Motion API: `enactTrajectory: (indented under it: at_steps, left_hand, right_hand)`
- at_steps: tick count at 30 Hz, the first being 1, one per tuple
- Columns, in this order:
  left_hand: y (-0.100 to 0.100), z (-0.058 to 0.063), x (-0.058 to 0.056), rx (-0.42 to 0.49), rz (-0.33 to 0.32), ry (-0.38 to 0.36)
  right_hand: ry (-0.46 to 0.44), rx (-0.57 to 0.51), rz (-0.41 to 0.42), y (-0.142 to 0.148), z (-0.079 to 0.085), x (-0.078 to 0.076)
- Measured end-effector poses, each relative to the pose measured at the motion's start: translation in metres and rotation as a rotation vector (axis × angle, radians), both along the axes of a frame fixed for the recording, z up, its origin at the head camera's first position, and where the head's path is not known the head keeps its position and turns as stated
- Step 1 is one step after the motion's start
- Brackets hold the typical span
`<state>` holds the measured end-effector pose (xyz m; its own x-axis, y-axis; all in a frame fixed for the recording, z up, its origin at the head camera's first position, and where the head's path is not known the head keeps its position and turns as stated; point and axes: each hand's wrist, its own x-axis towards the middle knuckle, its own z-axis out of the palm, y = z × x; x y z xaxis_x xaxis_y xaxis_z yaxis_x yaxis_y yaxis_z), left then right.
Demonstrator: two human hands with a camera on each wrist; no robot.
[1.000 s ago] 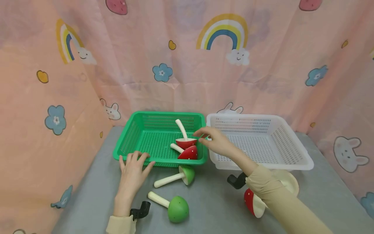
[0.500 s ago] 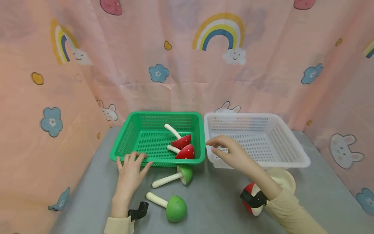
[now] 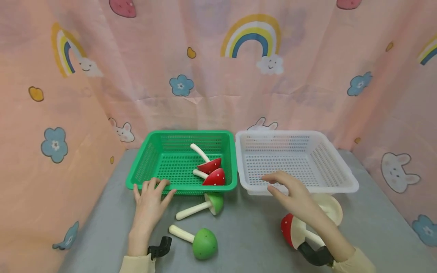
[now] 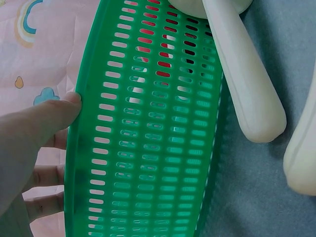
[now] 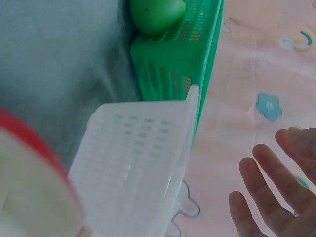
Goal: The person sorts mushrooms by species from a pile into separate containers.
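My left hand (image 3: 148, 208) holds the front rim of the green basket (image 3: 191, 133), its fingers over the edge and the thumb (image 4: 64, 109) at the rim in the left wrist view. Inside that basket lie two red toy mushrooms with white dots, one red cap (image 3: 215, 177) in front of the other (image 3: 211, 165). Over the front edge of the white basket (image 3: 246, 181) hangs my right hand (image 3: 297, 199), fingers apart and nothing in them. A red toy mushroom (image 3: 287, 229) lies below my right forearm, partly hidden by the wrist camera.
Two green toy mushrooms lie on the grey table: one cap (image 3: 216, 203) against the green basket, the other (image 3: 205, 244) nearer me. A cream round piece (image 3: 332, 208) sits behind the right forearm, partly covered. A pink printed curtain (image 3: 205, 110) stands behind the baskets.
My right hand has moved right and back, from beside the red mushrooms to the white basket's front edge. The rear red mushroom has tipped with its stem leaning left. The left hand stays put.
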<state>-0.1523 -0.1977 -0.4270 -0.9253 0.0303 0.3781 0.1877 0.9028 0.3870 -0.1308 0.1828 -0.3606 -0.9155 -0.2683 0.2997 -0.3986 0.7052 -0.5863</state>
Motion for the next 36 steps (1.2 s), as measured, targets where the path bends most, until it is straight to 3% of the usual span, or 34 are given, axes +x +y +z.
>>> enactTrajectory:
  at_steps: [5,12,19,26,32,36]
  left_hand:
    - [0.001,0.001,0.000,-0.001,-0.003,0.007]
    - [-0.001,0.001,0.001,0.005,0.005,-0.010]
    - [-0.003,-0.001,0.002,-0.006,0.011,-0.019]
    - [-0.002,-0.003,0.004,0.001,0.010,-0.025]
    - [-0.003,-0.001,0.002,0.002,0.011,-0.019]
    - [-0.002,-0.001,0.000,-0.010,0.006,-0.014]
  right_hand:
    - [-0.015,0.034,-0.060,0.021,0.001,0.019]
    - [0.118,0.118,-0.144,0.043,-0.006,0.037]
    - [0.208,0.096,-0.116,0.063,-0.025,0.048]
    - [0.137,0.126,-0.144,0.083,-0.045,0.056]
    - [0.184,0.101,-0.054,0.093,-0.065,0.059]
    - [0.149,0.115,-0.038,0.096,-0.073,0.064]
